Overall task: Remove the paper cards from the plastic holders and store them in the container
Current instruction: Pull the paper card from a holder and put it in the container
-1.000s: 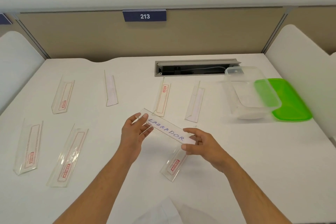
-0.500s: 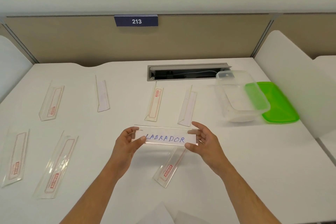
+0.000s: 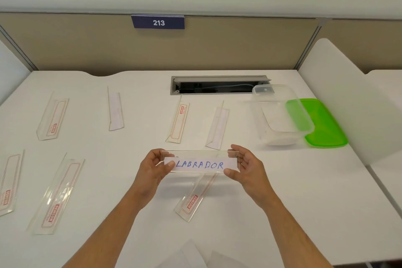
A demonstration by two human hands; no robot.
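Both hands [image 3: 152, 169] [image 3: 248, 169] pinching holder [image 3: 200, 160] ends

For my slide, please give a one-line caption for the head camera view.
Left hand and right hand hold a clear plastic holder with its LABRADOR card above the white desk.

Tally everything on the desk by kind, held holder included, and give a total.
Plastic holders: 8, one held in both hands, seven lying flat, e.g.
Clear container: 1
Green lid: 1
Total: 10
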